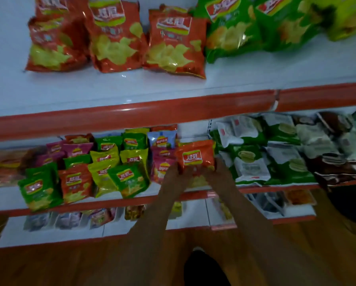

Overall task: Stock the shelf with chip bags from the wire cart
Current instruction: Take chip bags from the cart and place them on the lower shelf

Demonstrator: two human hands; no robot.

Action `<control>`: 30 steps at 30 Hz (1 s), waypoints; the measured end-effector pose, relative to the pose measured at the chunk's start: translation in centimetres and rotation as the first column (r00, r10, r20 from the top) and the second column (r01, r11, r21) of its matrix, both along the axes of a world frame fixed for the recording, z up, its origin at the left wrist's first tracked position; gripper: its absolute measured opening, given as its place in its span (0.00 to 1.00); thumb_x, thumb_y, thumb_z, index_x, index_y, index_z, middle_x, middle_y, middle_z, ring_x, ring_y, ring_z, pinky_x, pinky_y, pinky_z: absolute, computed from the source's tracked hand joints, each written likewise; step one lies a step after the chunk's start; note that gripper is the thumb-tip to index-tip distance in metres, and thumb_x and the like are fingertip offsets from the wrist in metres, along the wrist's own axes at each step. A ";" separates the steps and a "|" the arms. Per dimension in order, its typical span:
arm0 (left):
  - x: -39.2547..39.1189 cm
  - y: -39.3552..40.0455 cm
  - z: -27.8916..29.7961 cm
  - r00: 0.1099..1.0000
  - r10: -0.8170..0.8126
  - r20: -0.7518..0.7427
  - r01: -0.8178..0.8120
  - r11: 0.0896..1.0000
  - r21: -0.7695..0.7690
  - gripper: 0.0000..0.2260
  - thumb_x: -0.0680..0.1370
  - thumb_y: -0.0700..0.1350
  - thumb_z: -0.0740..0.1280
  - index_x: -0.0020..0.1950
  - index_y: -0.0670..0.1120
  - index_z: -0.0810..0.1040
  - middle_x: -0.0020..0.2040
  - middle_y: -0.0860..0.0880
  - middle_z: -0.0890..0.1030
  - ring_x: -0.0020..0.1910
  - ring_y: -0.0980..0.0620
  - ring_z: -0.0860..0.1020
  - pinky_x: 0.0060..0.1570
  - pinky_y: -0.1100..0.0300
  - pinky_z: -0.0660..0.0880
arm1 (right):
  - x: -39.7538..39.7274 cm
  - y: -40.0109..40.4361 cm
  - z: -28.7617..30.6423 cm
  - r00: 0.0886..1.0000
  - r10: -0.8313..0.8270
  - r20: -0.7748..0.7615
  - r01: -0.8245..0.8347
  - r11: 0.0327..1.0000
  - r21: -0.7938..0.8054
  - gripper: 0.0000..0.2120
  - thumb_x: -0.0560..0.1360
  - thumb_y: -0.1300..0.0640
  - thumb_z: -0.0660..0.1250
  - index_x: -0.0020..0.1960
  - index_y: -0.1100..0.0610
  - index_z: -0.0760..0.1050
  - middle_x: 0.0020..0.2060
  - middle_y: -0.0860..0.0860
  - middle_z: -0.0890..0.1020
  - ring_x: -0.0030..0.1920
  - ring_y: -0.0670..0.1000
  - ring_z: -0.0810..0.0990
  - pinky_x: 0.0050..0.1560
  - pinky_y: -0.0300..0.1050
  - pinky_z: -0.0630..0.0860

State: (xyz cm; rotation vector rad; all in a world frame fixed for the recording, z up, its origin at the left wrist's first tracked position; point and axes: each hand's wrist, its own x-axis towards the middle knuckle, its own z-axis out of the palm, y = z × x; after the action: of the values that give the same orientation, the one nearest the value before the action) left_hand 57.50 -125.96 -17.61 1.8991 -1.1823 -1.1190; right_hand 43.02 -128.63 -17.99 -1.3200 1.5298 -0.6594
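Nearest the camera, two bare forearms reach up and forward from the bottom edge toward the middle shelf (131,200), above a wooden floor (69,265). Both hands meet on one small orange chip bag (195,158): the left hand (176,175) curls round its lower left side and the right hand (220,172) round its lower right side, fingers bent against the foil. The frame is blurred, so how far the thumbs wrap cannot be told.

That bag stands upright near the front edge of the middle shelf, just right of the pink chip bags (162,166) and just left of the green-and-white packets (253,162) filling the shelf's right half. Toward the left end of the same shelf stand rows of small bags: a green chip bag (39,189) and a red chip bag (75,183) at the front edge, yellow chip bags (104,159) behind them.

On the top shelf (111,96), three large orange chip bags (115,36) lean side by side toward the back, and large green chip bags (232,29) sit to their right. A lower shelf (55,234) holds packets too blurred to name.
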 end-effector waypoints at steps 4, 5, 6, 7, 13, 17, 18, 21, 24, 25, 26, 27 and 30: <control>-0.7 -8.2 -2.1 0.998 -0.043 -0.041 0.042 0.999 -0.016 0.22 0.76 0.54 0.69 0.67 0.47 0.74 0.58 0.44 0.82 0.54 0.43 0.81 0.48 0.55 0.76 | 0.2 -9.0 -4.6 0.997 -0.024 0.072 0.027 0.999 -0.041 0.19 0.71 0.47 0.72 0.59 0.52 0.77 0.47 0.50 0.84 0.44 0.50 0.81 0.48 0.47 0.80; -0.6 -10.1 -2.7 0.999 -0.037 -0.009 0.037 0.999 -0.008 0.21 0.76 0.52 0.69 0.66 0.45 0.74 0.57 0.41 0.82 0.54 0.40 0.81 0.47 0.54 0.76 | 0.4 -10.9 -5.5 0.994 -0.005 0.105 0.010 0.999 -0.048 0.18 0.72 0.50 0.72 0.60 0.51 0.76 0.45 0.48 0.83 0.42 0.46 0.80 0.43 0.41 0.78; -0.4 -11.7 -2.9 0.999 -0.028 0.020 0.028 1.000 0.005 0.19 0.77 0.49 0.69 0.65 0.44 0.75 0.56 0.38 0.82 0.54 0.38 0.81 0.46 0.52 0.76 | 0.7 -12.7 -5.9 0.992 0.018 0.126 -0.014 0.999 -0.037 0.17 0.71 0.51 0.73 0.59 0.51 0.76 0.42 0.46 0.82 0.39 0.43 0.79 0.39 0.37 0.76; -0.1 -12.9 -2.9 0.999 -0.019 0.045 0.018 1.000 0.006 0.17 0.78 0.47 0.69 0.65 0.43 0.75 0.56 0.37 0.82 0.55 0.37 0.81 0.47 0.52 0.76 | 1.1 -14.3 -6.4 0.992 0.035 0.124 -0.033 0.999 -0.017 0.19 0.70 0.51 0.74 0.59 0.53 0.77 0.41 0.46 0.81 0.37 0.43 0.77 0.36 0.37 0.74; 2.2 -13.0 -0.2 0.973 -0.004 0.229 -0.017 0.996 0.093 0.23 0.80 0.54 0.61 0.66 0.38 0.76 0.66 0.38 0.77 0.67 0.41 0.74 0.67 0.53 0.66 | 2.6 -15.5 -6.7 0.996 0.084 -0.015 -0.083 0.995 0.051 0.30 0.74 0.45 0.70 0.71 0.54 0.66 0.54 0.50 0.78 0.47 0.47 0.79 0.42 0.35 0.73; 2.3 -9.1 3.0 0.977 -0.009 0.212 -0.017 0.993 0.120 0.09 0.83 0.44 0.60 0.56 0.42 0.77 0.53 0.44 0.81 0.51 0.52 0.81 0.60 0.54 0.73 | 2.0 -10.3 -3.6 0.997 0.067 -0.043 -0.066 0.998 0.020 0.35 0.76 0.45 0.68 0.78 0.50 0.56 0.66 0.47 0.73 0.64 0.50 0.72 0.57 0.40 0.66; 2.2 -8.0 3.8 0.984 0.038 0.176 -0.061 0.990 0.126 0.09 0.83 0.43 0.60 0.58 0.41 0.76 0.48 0.42 0.81 0.42 0.54 0.84 0.46 0.56 0.79 | 1.7 -8.9 -2.9 0.996 0.054 -0.072 -0.052 0.998 0.026 0.34 0.77 0.46 0.66 0.78 0.52 0.56 0.67 0.50 0.73 0.65 0.51 0.72 0.56 0.39 0.65; 2.2 -3.4 5.6 0.994 0.074 0.075 -0.082 0.990 0.115 0.11 0.82 0.43 0.62 0.61 0.38 0.73 0.40 0.44 0.79 0.26 0.60 0.79 0.21 0.71 0.70 | 0.4 -4.0 -0.3 0.990 0.003 -0.142 0.008 0.997 0.083 0.36 0.78 0.42 0.62 0.78 0.59 0.55 0.74 0.56 0.66 0.72 0.55 0.67 0.66 0.44 0.67; 2.7 2.3 7.3 0.997 0.068 0.024 -0.070 0.993 0.094 0.09 0.82 0.40 0.61 0.61 0.39 0.73 0.46 0.48 0.82 0.39 0.56 0.80 0.39 0.64 0.77 | 0.1 2.1 2.4 0.987 0.016 -0.158 0.004 0.992 0.123 0.37 0.79 0.41 0.59 0.79 0.60 0.51 0.78 0.55 0.57 0.77 0.55 0.58 0.75 0.49 0.57; 3.0 4.5 7.9 0.997 0.078 0.005 -0.078 0.995 0.064 0.09 0.82 0.38 0.61 0.61 0.38 0.74 0.47 0.49 0.82 0.42 0.54 0.81 0.42 0.62 0.77 | 0.3 4.4 3.3 0.989 0.026 -0.144 -0.010 0.994 0.112 0.37 0.79 0.41 0.59 0.79 0.60 0.51 0.78 0.55 0.56 0.77 0.55 0.58 0.75 0.48 0.56; 3.5 7.0 8.7 0.997 0.081 0.011 -0.082 0.995 0.054 0.13 0.82 0.39 0.61 0.66 0.38 0.72 0.53 0.47 0.81 0.49 0.50 0.81 0.47 0.59 0.76 | 1.0 6.8 4.4 0.988 0.044 -0.148 -0.032 0.996 0.086 0.36 0.79 0.42 0.60 0.79 0.60 0.52 0.78 0.55 0.56 0.77 0.55 0.58 0.75 0.47 0.56; 4.3 9.8 9.6 0.997 0.060 0.045 -0.062 0.997 0.036 0.18 0.81 0.41 0.62 0.71 0.40 0.69 0.60 0.45 0.79 0.56 0.45 0.79 0.53 0.55 0.74 | 2.1 9.0 5.3 0.986 0.073 -0.152 -0.062 0.995 0.073 0.35 0.80 0.43 0.60 0.79 0.60 0.53 0.78 0.55 0.57 0.77 0.55 0.58 0.74 0.46 0.56; 9.2 19.5 11.8 0.990 0.112 0.085 -0.113 0.994 0.007 0.25 0.81 0.45 0.63 0.77 0.42 0.62 0.68 0.43 0.73 0.63 0.41 0.75 0.59 0.52 0.72 | 8.2 16.2 8.5 0.967 0.214 -0.138 -0.214 0.977 0.016 0.29 0.80 0.46 0.60 0.76 0.58 0.60 0.74 0.54 0.65 0.73 0.56 0.65 0.69 0.47 0.64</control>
State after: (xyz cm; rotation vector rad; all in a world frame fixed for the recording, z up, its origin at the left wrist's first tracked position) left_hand 66.66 -106.51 -5.83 2.0139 -1.1009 -0.9961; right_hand 51.23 -112.40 -9.47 -1.5319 1.4697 -0.4368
